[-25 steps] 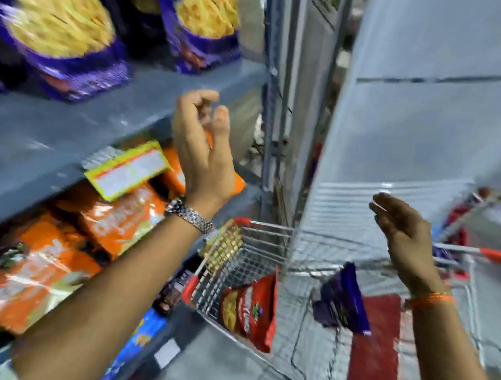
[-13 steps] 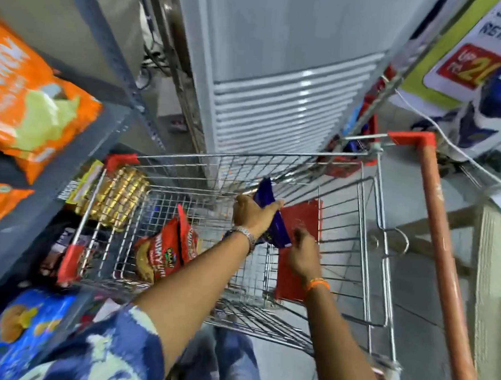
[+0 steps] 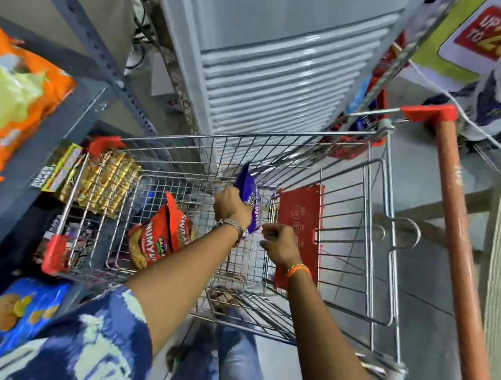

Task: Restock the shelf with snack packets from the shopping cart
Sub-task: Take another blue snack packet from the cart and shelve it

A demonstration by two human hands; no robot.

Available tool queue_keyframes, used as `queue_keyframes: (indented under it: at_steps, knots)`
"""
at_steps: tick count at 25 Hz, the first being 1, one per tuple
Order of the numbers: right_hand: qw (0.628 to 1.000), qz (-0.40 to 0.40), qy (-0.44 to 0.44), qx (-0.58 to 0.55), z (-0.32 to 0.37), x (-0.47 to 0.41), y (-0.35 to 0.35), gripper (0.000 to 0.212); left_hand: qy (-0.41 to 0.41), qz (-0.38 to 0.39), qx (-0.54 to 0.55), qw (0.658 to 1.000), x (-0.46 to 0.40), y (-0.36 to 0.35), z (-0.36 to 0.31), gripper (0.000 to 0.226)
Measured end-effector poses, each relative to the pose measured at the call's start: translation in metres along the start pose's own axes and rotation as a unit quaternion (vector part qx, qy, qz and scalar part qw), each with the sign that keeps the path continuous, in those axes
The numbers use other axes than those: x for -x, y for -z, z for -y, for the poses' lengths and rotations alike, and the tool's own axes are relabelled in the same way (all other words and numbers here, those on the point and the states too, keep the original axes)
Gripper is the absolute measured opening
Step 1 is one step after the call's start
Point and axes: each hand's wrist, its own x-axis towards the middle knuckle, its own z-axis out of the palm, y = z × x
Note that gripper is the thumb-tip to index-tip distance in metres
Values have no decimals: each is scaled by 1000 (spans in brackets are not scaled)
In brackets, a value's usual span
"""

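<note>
I look down into a wire shopping cart (image 3: 276, 136). My left hand (image 3: 231, 207), with a metal watch on the wrist, is shut on a purple snack packet (image 3: 250, 197) held upright inside the basket. My right hand (image 3: 279, 243), with an orange wrist thread, is curled into a fist just right of the packet's lower end; I cannot tell if it touches it. Red snack packets (image 3: 160, 238) lean in the basket's left part. The grey shelf (image 3: 71, 109) at the left carries orange packets (image 3: 19, 93).
Gold-wrapped packs (image 3: 107, 185) sit on the shelf behind the cart's mesh, and a blue packet (image 3: 18, 316) lies lower down. The cart has a red seat flap (image 3: 299, 232) and an orange handle (image 3: 457, 263). A white louvred cabinet (image 3: 281, 73) stands right in front of the cart.
Both hands dropped from shelf height into the cart. My left hand took hold of the purple packet, and my right hand closed beside it.
</note>
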Motion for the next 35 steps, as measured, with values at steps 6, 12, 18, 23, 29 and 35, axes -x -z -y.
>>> queue_keyframes:
  at_steps: [6,12,18,23,29,35]
  knots:
    - [991,115,40,-57,44,11,11,97,-113,-15,-41,993,13,82,5,25]
    - [962,217,158,-49,80,31,23,114,-274,62,-163,946,42,207,-23,31]
    - [929,284,233,-43,152,78,29,76,-360,76,-165,915,87,314,-56,38]
    - [909,280,305,-46,200,115,32,66,-393,36,-130,910,103,394,-67,18]
    - [904,258,334,-65,228,145,35,58,-377,-56,-110,918,112,456,-41,31]
    - [896,255,347,-112,253,169,27,67,-318,-75,189,926,129,483,4,12]
